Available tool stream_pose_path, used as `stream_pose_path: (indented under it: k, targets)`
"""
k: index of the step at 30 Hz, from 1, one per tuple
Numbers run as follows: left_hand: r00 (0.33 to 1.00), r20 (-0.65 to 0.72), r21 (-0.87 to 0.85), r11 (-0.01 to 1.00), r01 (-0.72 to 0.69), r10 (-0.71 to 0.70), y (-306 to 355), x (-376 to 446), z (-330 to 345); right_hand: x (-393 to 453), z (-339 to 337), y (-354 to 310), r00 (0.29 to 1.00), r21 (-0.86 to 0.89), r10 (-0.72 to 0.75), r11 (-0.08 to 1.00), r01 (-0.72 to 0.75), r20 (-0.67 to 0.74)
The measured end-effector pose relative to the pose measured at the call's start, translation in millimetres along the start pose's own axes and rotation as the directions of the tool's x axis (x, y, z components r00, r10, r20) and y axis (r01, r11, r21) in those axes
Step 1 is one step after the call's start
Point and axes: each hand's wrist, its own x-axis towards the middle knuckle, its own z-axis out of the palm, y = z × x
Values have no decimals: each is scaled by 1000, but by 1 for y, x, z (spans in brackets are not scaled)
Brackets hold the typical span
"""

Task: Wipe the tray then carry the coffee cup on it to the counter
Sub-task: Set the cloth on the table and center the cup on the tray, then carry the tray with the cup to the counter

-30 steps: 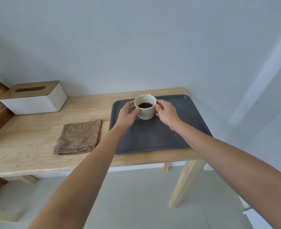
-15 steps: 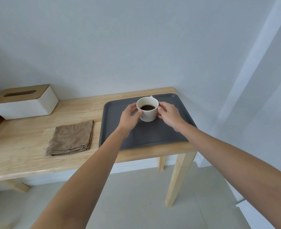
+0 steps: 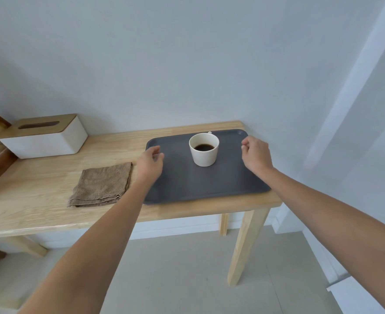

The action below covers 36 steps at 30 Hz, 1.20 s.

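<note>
A dark grey tray (image 3: 200, 184) lies on the right end of a light wooden table (image 3: 39, 196). A white coffee cup (image 3: 204, 149) with dark coffee stands upright on the tray's far middle, its handle turned to the back. My left hand (image 3: 150, 163) hovers over the tray's left edge, fingers loosely curled and apart, holding nothing. Over the tray's right edge is my right hand (image 3: 256, 154), also empty with fingers loosely curled. Neither hand touches the cup.
A folded brown cloth (image 3: 102, 184) lies on the table just left of the tray. A white tissue box (image 3: 44, 137) with a wooden lid stands at the back left against the wall. The table's right end meets the wall corner.
Both hands have let go of the cup and moved apart, the left to the tray's left edge, the right to its right edge. The cup now stands alone on the tray.
</note>
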Motion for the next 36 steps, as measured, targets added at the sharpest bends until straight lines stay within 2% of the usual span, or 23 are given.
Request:
stream_pose_path:
  k: [3,6,13,25,36]
  targets:
    - [998,-55,167,986,-23,32,-17,1,-14,0,-1,12,1000,-134,8,991,-5,27]
    - [999,-36,300,954,-21,34,-29,1,-21,0,-1,15,997,-212,47,977,-33,61]
    - [1000,11,442,897,-13,9,-35,-8,-16,0,1,22,992,-231,94,970,-72,85]
    - [1000,6,516,857,-4,1,-29,-5,-12,-2,-3,28,989,-385,65,923,-10,130]
    - [1000,21,400,917,-2,-7,-18,-5,-2,2,-17,50,994,-251,45,968,-18,102]
